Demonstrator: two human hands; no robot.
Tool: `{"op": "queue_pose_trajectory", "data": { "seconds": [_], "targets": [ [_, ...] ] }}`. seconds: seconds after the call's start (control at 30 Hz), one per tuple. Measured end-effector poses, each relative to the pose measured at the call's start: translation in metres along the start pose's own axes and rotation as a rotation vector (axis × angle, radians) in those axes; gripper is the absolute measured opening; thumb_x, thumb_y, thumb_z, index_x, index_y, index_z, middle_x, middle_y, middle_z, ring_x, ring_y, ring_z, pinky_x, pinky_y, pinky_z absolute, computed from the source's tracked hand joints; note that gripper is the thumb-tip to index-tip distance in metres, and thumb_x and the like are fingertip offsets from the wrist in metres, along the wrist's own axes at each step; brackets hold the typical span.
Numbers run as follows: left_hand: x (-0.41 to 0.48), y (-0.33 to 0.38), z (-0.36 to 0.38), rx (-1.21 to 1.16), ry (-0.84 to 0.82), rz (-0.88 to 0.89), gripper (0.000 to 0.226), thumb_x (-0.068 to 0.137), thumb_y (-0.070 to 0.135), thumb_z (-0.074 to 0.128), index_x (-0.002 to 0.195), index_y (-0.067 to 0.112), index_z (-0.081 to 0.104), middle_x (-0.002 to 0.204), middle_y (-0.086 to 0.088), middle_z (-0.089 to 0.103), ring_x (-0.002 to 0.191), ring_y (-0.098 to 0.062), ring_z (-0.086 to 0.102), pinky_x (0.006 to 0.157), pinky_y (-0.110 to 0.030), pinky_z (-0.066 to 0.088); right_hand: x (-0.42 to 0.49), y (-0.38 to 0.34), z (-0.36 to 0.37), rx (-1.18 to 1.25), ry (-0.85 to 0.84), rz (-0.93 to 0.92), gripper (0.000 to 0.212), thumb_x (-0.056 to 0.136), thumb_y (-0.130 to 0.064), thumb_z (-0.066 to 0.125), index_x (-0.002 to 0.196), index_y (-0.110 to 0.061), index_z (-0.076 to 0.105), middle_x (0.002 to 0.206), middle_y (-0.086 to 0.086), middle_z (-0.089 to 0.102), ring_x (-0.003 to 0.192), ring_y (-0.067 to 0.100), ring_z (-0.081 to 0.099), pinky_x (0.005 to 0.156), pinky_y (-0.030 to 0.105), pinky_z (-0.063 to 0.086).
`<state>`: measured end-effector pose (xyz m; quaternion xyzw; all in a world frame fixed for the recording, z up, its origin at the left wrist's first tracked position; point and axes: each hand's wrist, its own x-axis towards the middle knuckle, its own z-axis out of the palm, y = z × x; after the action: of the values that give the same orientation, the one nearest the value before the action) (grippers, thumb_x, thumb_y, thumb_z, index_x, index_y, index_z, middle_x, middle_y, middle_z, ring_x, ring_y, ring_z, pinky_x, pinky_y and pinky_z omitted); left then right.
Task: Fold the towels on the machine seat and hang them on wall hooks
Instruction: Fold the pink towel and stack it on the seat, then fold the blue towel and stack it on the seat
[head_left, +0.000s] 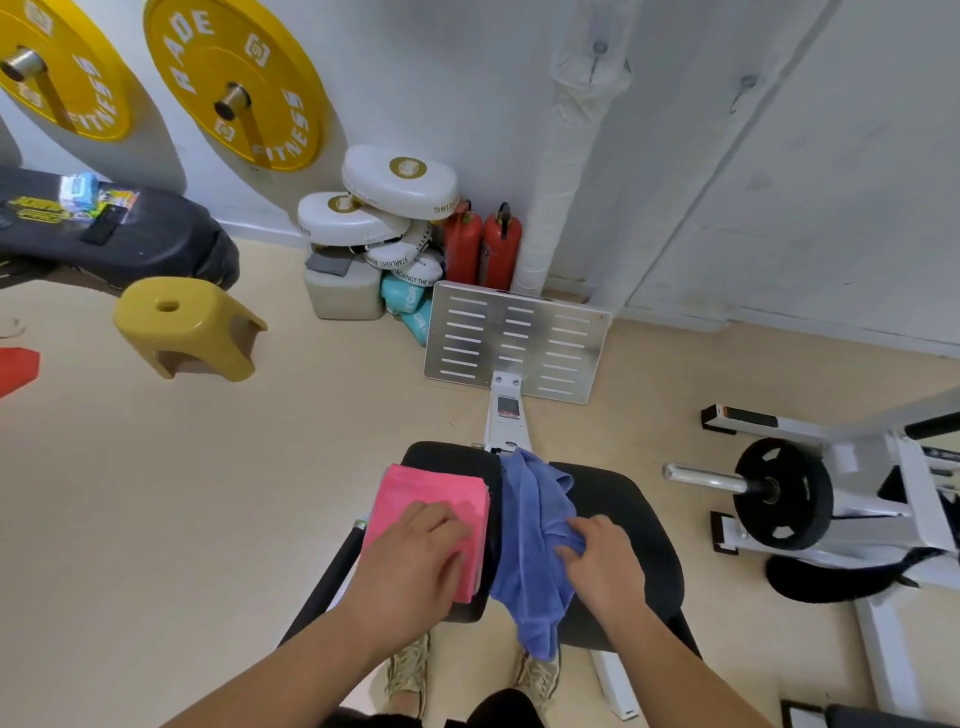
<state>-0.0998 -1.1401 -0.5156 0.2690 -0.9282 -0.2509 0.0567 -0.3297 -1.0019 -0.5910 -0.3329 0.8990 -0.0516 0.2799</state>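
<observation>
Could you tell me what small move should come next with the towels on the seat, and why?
Probably pull the blue towel out flat on the seat with the right hand, which pinches its bunched fabric. The pink towel already lies folded under the flat left hand, so the blue one seems next.

A yellow stool (182, 322) and two red extinguishers (501, 244) stand on the floor (260, 467).

open floor (208, 519) L of seat (623, 514), footplate (514, 343) ahead, barbell plate (782, 493) R
</observation>
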Motion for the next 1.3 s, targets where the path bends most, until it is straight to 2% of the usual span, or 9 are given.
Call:
{"op": "queue_pose_trajectory", "data": {
  "seconds": [0.13,0.33,0.43,0.77,0.9,1.0,1.13,1.2,1.3],
  "targets": [
    [-0.007,0.01,0.005,-0.023,0.011,-0.031,0.022,0.082,0.026,0.051,0.095,0.026,0.068,0.098,0.013,0.065,0.088,-0.014,0.06,0.069,-0.022,0.048,0.006,0.001,-0.004,0.113,0.027,0.072,0.017,0.094,-0.027,0.062,0.077,-0.027,0.062,0.088,-0.006,0.057,0.074,0.012,0.058,0.071,0.035,0.058],
    [-0.009,0.026,0.016,-0.175,-0.026,-0.122,0.032,0.087,0.031,0.044,0.104,0.024,0.069,0.103,0.012,0.063,0.096,-0.009,0.054,0.077,-0.017,0.04,-0.022,0.0,-0.04,0.881,0.127,0.285,0.014,0.093,-0.007,0.056,0.083,-0.001,0.05,0.076,0.012,0.045,0.069,0.019,0.039,0.062,0.033,0.035],
    [-0.004,0.033,0.017,-0.253,-0.064,-0.16,0.044,0.087,0.038,0.038,0.114,0.025,0.071,0.105,0.016,0.061,0.1,-0.009,0.057,0.082,-0.019,0.044,-0.045,0.002,-0.06,1.162,0.209,0.322,0.009,0.098,-0.007,0.051,0.091,-0.002,0.054,0.084,0.016,0.05,0.075,0.028,0.046,0.07,0.042,0.045],
    [0.022,0.068,0.015,-0.454,-0.105,-0.16,0.02,0.094,0.024,0.063,0.112,0.03,0.065,0.098,0.012,0.066,0.086,-0.002,0.063,0.078,-0.025,0.053,-0.125,-0.006,-0.132,1.276,0.213,0.07,0.022,0.076,-0.011,0.049,0.064,-0.017,0.032,0.067,0.01,0.025,0.061,0.018,0.028,0.059,0.034,0.024],
    [0.035,0.091,0.004,-0.59,-0.131,-0.103,0.054,0.089,0.034,0.071,0.139,0.034,0.051,0.128,0.02,0.059,0.116,0.001,0.059,0.099,-0.022,0.048,-0.156,0.008,-0.145,1.432,0.064,-0.011,0.036,0.06,-0.02,0.058,0.072,0.005,0.036,0.077,0.024,0.032,0.08,0.031,0.031,0.069,0.041,0.027],
    [0.046,0.122,-0.01,-0.684,-0.324,0.005,0.078,0.084,0.033,0.078,0.152,0.032,0.04,0.143,0.021,0.051,0.13,0.002,0.05,0.112,-0.024,0.042,-0.178,0.015,-0.167,1.406,0.003,-0.077,0.03,0.05,-0.024,0.06,0.06,-0.002,0.042,0.069,0.014,0.034,0.065,0.027,0.035,0.059,0.033,0.032],
    [0.051,0.16,-0.016,-0.847,-0.454,0.053,0.026,0.08,0.016,0.077,0.104,0.013,0.07,0.078,0.005,0.062,0.073,-0.011,0.058,0.071,-0.031,0.05,-0.197,0.033,-0.196,1.229,0.003,-0.194,0.022,0.049,-0.022,0.057,0.053,-0.018,0.036,0.06,0.005,0.028,0.057,0.015,0.027,0.052,0.026,0.025],
    [0.046,0.179,-0.013,-0.761,-0.403,0.072,0.02,0.083,0.014,0.073,0.076,0.004,0.058,0.066,0.004,0.048,0.063,-0.008,0.045,0.061,-0.032,0.039,-0.201,0.052,-0.204,1.048,0.012,-0.21,0.019,0.057,-0.016,0.055,0.056,-0.014,0.036,0.064,0.006,0.028,0.062,0.014,0.028,0.057,0.03,0.023],
    [0.035,0.218,-0.005,-0.682,-0.314,0.095,0.019,0.083,0.013,0.067,0.073,0.009,0.052,0.064,0.012,0.046,0.06,-0.003,0.043,0.059,-0.024,0.038,-0.208,0.084,-0.21,0.96,0.009,-0.198,0.023,0.08,-0.027,0.061,0.077,-0.006,0.053,0.07,0.001,0.048,0.069,0.014,0.044,0.068,0.032,0.035]
  ]
}}
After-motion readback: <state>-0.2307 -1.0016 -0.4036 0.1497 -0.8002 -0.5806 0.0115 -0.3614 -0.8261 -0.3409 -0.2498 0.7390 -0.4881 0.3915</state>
